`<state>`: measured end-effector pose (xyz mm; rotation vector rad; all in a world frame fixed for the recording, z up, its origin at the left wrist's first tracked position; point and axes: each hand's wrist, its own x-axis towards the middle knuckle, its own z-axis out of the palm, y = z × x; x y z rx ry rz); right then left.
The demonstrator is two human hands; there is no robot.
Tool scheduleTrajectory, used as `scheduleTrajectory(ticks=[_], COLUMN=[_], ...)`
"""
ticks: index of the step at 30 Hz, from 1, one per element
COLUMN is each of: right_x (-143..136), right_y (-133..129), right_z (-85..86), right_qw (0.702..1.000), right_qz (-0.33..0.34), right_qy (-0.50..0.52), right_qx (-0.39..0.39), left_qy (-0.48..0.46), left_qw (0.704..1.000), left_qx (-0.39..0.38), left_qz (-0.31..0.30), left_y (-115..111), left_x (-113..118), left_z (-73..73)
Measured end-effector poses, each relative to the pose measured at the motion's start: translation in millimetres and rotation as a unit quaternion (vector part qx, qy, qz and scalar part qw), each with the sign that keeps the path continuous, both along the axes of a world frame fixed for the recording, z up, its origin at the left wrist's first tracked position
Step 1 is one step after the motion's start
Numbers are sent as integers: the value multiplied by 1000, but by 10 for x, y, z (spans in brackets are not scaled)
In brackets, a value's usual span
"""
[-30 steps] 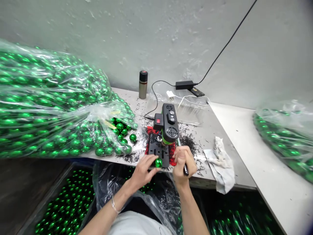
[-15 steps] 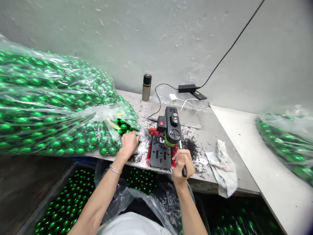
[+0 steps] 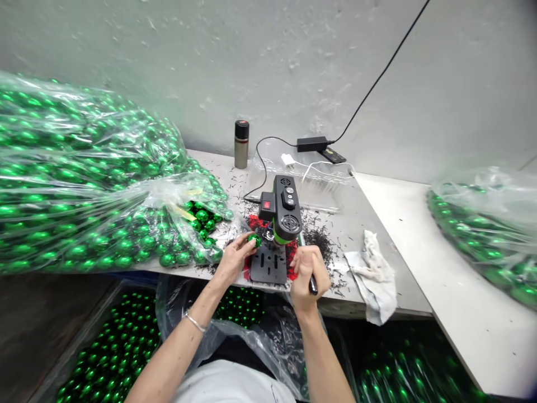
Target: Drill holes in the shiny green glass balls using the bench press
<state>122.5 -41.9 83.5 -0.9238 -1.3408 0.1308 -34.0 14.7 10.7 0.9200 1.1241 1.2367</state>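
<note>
A shiny green ball (image 3: 254, 240) is pinched in the fingers of my left hand (image 3: 235, 256), at the left side of a small black and green machine (image 3: 287, 210). The machine's slotted black base plate (image 3: 268, 265) lies below its head, over a red surface. My right hand (image 3: 309, 274) is wrapped round the black-ended lever (image 3: 312, 285) to the right of the plate. Loose green balls (image 3: 202, 216) spill from the mouth of a big clear bag (image 3: 84, 184) left of my left hand.
Behind the machine stand a bottle (image 3: 241, 145), a black power adapter (image 3: 311, 144) and a clear plastic tray (image 3: 323, 193). Small black bits (image 3: 316, 243) litter the table. A white cloth (image 3: 373, 277) hangs over the front edge; another bag of balls (image 3: 486, 240) sits right.
My left hand has moved right from the loose balls to the machine, now with a green ball in its fingers. My right hand stays on the lever. The view has shifted slightly.
</note>
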Motion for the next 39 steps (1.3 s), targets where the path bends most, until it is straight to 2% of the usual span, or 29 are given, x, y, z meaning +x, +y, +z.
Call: scheduleTrajectory(ticks=[3, 6, 10, 13, 16, 18, 23, 29, 39], right_x=[-14, -21, -17, -7, 7, 14, 16, 17, 5], right_y=[-14, -15, -8, -6, -15, -26, -35, 27, 44], right_z=[177, 264, 220, 158, 119, 90, -107, -421, -631], right_qw=[999, 999, 999, 1000, 1000, 1000, 1000, 997, 998], right_qz=[-2, -5, -6, -4, -1, -3, -9, -29, -35], right_qy=[11, 6, 2, -3, -8, -11, -13, -49, -33], right_qx=[-35, -45, -33, -28, -24, -24, -14, 56, 49], left_qy=[57, 179, 353, 408, 425, 423, 396, 387, 384], left_qw=[998, 982, 921, 880, 858, 854, 863, 870, 869], left_qx=[13, 51, 158, 241, 288, 301, 315, 306, 312], left_qz=[-16, -39, -46, -33, -19, -10, -21, -18, -24], left_y=[-73, -113, -155, -179, -187, -182, -162, -176, -185], left_x=[117, 167, 209, 249, 274, 274, 246, 259, 261], left_z=[-112, -137, -147, -206, -283, -323, -360, -358, -337])
